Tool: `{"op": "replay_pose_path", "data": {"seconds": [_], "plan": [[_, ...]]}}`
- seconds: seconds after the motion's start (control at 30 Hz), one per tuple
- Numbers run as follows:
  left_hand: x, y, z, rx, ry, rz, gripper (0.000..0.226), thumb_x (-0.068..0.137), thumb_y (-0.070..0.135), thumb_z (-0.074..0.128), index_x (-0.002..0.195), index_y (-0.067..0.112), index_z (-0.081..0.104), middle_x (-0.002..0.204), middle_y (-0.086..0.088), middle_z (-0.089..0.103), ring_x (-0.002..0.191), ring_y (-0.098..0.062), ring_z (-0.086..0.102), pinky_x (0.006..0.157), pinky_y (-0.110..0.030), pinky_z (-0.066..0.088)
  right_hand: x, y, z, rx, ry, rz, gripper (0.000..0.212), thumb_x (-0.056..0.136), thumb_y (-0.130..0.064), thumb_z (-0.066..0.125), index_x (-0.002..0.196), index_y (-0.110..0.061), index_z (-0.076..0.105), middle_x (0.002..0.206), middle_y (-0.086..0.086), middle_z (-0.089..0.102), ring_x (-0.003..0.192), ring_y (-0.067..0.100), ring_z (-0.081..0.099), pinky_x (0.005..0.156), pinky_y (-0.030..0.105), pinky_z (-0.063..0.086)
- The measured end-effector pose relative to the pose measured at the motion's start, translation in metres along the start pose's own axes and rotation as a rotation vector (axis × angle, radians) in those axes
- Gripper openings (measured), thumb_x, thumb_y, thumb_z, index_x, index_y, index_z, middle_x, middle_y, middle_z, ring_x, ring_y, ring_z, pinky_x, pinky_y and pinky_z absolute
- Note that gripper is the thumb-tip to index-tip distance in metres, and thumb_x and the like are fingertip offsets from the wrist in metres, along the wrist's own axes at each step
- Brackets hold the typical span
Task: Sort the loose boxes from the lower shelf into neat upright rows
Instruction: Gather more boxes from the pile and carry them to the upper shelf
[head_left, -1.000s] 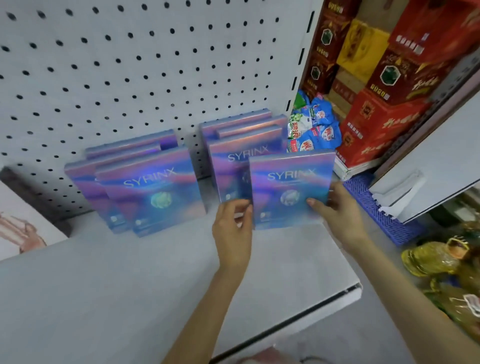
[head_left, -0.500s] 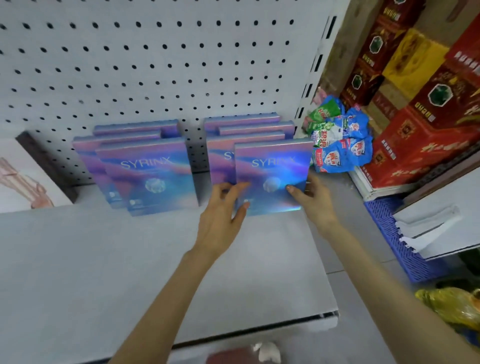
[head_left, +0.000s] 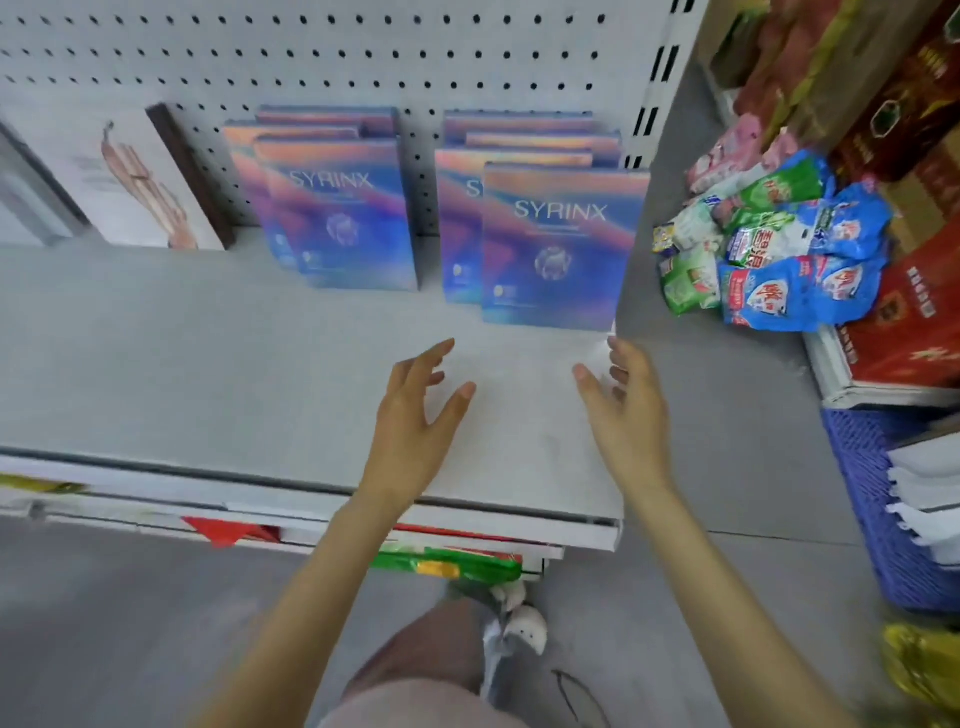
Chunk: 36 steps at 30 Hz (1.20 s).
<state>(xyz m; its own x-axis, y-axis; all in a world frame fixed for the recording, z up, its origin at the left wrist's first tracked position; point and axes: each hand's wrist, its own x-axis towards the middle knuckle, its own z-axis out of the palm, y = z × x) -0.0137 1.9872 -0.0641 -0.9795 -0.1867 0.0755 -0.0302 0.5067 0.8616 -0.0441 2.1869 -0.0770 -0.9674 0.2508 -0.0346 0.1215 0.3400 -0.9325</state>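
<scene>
Two rows of iridescent blue-purple SYRINX boxes stand upright on the grey shelf (head_left: 156, 374) against the pegboard. The left row (head_left: 343, 213) has three boxes. The right row has several, and its front box (head_left: 558, 244) stands free at the shelf's right end. My left hand (head_left: 415, 426) hovers over the shelf below that box, fingers spread, holding nothing. My right hand (head_left: 623, 410) is at the shelf's right edge, fingers apart, also empty. Both hands are apart from the boxes.
A white box with a brown side (head_left: 135, 182) stands at the far left. Blue and green snack bags (head_left: 779, 249) lie piled right of the shelf, beside red cartons (head_left: 914, 312) and a blue crate (head_left: 867, 499). Packages (head_left: 447, 566) show on the level below.
Both hands have let go of the front right box and pulled back toward me. The box stays upright at the front of the right row. The camera has tilted down.
</scene>
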Motion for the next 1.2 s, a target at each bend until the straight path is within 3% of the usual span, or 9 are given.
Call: {"op": "replay_pose_path", "data": {"seconds": [0.23,0.37,0.53,0.67,0.77,0.83,0.97,1.03,1.2], "plan": [[-0.116,-0.017,-0.036,-0.151,0.113,-0.245,0.04,0.092,0.021,0.058,0.13,0.03,0.051,0.116,0.005,0.059,0.098,0.002,0.06,0.08,-0.011,0.048,-0.097,-0.014,0.021,0.115,-0.306,-0.065,0.046,0.091,-0.018,0.064,0.131,-0.032,0.047,0.128,-0.013,0.055,0.104,0.005,0.061,0.087,0.011,0.047],[-0.151,-0.036,-0.053,-0.126,0.163,-0.319,0.045,0.086,0.036,0.056,0.13,0.032,0.051,0.118,0.005,0.061,0.101,-0.002,0.06,0.082,-0.011,0.047,-0.131,-0.012,0.037,0.11,-0.486,-0.076,0.045,0.093,-0.019,0.059,0.13,-0.04,0.045,0.118,-0.018,0.06,0.103,-0.002,0.061,0.081,0.017,0.053],[-0.164,-0.048,-0.09,-0.133,0.228,-0.328,0.042,0.091,0.029,0.058,0.132,0.029,0.051,0.119,0.01,0.06,0.105,-0.004,0.059,0.086,-0.015,0.049,-0.158,-0.025,0.068,0.074,-0.624,-0.045,0.042,0.095,-0.019,0.056,0.13,-0.04,0.047,0.109,-0.018,0.067,0.102,0.0,0.064,0.075,0.023,0.057],[-0.186,-0.082,-0.147,-0.118,0.239,-0.357,0.041,0.091,0.032,0.057,0.131,0.032,0.05,0.12,0.01,0.06,0.107,-0.007,0.059,0.086,-0.01,0.047,-0.178,-0.044,0.121,-0.043,-0.767,-0.115,0.041,0.095,-0.03,0.057,0.131,-0.044,0.045,0.118,-0.023,0.061,0.106,0.001,0.062,0.084,0.03,0.056],[-0.212,-0.112,-0.203,-0.152,0.324,-0.407,0.045,0.083,0.046,0.053,0.126,0.036,0.051,0.117,0.012,0.061,0.106,-0.006,0.06,0.087,-0.014,0.049,-0.205,-0.061,0.172,-0.088,-0.863,-0.137,0.042,0.093,-0.031,0.06,0.13,-0.046,0.046,0.126,-0.025,0.054,0.107,-0.009,0.056,0.085,0.01,0.048],[-0.232,-0.135,-0.246,-0.137,0.362,-0.429,0.049,0.079,0.049,0.052,0.126,0.036,0.051,0.116,0.014,0.062,0.105,-0.005,0.06,0.089,-0.018,0.048,-0.229,-0.07,0.209,-0.067,-0.885,-0.114,0.042,0.093,-0.027,0.061,0.131,-0.041,0.049,0.127,-0.02,0.055,0.105,-0.009,0.056,0.082,0.006,0.045],[-0.269,-0.187,-0.336,-0.063,0.453,-0.479,0.04,0.084,0.041,0.056,0.124,0.036,0.052,0.11,0.015,0.063,0.1,-0.003,0.062,0.089,-0.025,0.048,-0.284,-0.089,0.287,-0.045,-0.893,-0.071,0.041,0.092,-0.026,0.061,0.13,-0.037,0.049,0.121,-0.017,0.056,0.097,-0.011,0.057,0.091,0.021,0.048],[-0.283,-0.212,-0.376,-0.04,0.504,-0.52,0.036,0.088,0.03,0.061,0.123,0.035,0.052,0.108,0.015,0.063,0.099,-0.001,0.061,0.089,-0.027,0.049,-0.311,-0.101,0.323,-0.088,-0.941,-0.087,0.043,0.092,-0.03,0.062,0.132,-0.039,0.047,0.123,-0.016,0.055,0.105,-0.006,0.056,0.098,0.031,0.047],[-0.297,-0.248,-0.443,-0.038,0.59,-0.574,0.036,0.089,0.025,0.064,0.122,0.036,0.052,0.107,0.013,0.063,0.099,-0.003,0.061,0.088,-0.023,0.047,-0.354,-0.149,0.39,-0.22,-1.103,-0.281,0.052,0.089,-0.043,0.061,0.135,-0.046,0.037,0.133,-0.022,0.045,0.125,-0.001,0.044,0.105,0.026,0.038]]}}
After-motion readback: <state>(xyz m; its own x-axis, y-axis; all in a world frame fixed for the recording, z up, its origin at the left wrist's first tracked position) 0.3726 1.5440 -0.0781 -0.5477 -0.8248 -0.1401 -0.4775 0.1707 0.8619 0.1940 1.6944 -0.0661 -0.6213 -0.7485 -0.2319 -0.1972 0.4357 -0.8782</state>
